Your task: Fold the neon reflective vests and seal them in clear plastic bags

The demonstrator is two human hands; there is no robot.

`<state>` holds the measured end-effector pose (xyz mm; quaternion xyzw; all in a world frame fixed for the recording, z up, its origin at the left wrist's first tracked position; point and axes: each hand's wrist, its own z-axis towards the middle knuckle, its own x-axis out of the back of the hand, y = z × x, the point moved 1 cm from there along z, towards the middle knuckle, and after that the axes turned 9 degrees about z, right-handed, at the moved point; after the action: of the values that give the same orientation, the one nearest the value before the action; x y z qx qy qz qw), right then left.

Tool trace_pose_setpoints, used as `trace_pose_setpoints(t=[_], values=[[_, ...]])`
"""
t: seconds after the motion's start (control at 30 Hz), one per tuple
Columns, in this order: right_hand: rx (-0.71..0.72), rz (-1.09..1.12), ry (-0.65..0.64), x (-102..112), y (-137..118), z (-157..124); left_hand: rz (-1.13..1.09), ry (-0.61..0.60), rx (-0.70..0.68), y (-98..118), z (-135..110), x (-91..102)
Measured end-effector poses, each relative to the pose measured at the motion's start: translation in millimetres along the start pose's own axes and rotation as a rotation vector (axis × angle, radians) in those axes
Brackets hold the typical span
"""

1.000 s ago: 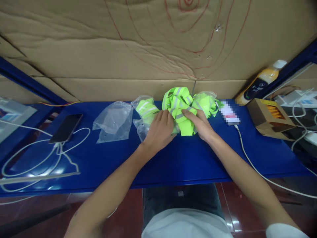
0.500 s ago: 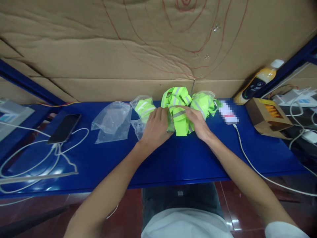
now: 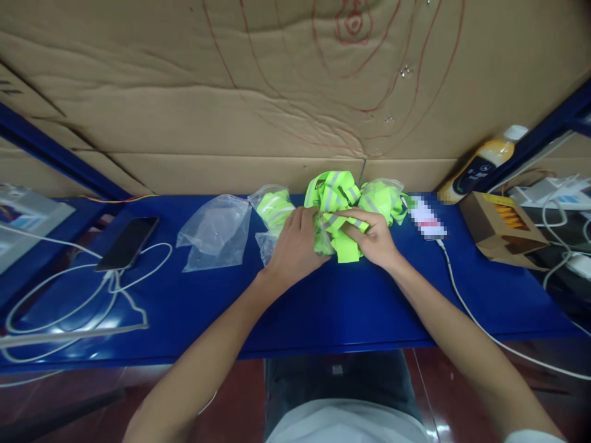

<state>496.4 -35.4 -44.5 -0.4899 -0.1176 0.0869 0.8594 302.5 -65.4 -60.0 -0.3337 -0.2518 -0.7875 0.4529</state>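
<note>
My left hand [image 3: 299, 241] is closed on the edge of a clear plastic bag [image 3: 324, 241], its fingertips mostly out of sight. My right hand [image 3: 373, 237] pinches a neon yellow-green reflective strap [image 3: 347, 246] with grey stripes, at the mouth of that bag. More of the loose strap is heaped just behind, against the cardboard. A bagged bundle of the same strap [image 3: 275, 208] lies to the left of my hands, and another bagged bundle [image 3: 381, 198] lies to the right. Farther left an empty clear bag [image 3: 216, 231] rests flat on the blue shelf [image 3: 295, 320].
A black phone [image 3: 128, 243] with white cables lies on the left. To the right are a blurred white phone-like item [image 3: 425, 216] on a cable, a leaning juice bottle [image 3: 484, 163] and an open cardboard box [image 3: 501, 227]. A cardboard panel [image 3: 231, 123] stands behind.
My right hand's fingers have curled in and pushed the strap toward the bag at my left hand. The bag shows more between the hands. The camera view has shifted slightly.
</note>
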Motion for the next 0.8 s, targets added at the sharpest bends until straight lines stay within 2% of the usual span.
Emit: trace_pose_setpoints(t=[0.23, 0.37, 0.43, 0.5, 0.57, 0.67, 0.73, 0.8], values=[[0.034, -0.048, -0.012, 2, -14, 0, 0.05, 0.089, -0.089, 8, -3, 0.2], [0.067, -0.077, -0.083, -2, -19, -3, 0.094, 0.058, -0.111, 8, -4, -2.2], [0.066, -0.089, -0.047, -6, -17, -4, 0.071, 0.048, -0.107, 6, -4, -3.9], [0.066, -0.094, 0.009, -7, -13, -3, 0.022, 0.061, -0.085, 4, -5, -4.5], [0.069, -0.094, 0.006, -3, -12, -1, -0.053, 0.063, -0.01, 3, -5, -3.6], [0.065, -0.113, -0.117, 9, -16, 3, -0.179, 0.021, 0.126, 5, -5, -0.9], [0.073, -0.138, -0.174, 16, -22, 4, -0.23, -0.001, 0.154, 7, -5, 0.8], [0.079, -0.163, -0.171, 18, -26, 4, -0.243, -0.016, 0.148, 8, -4, 1.4]])
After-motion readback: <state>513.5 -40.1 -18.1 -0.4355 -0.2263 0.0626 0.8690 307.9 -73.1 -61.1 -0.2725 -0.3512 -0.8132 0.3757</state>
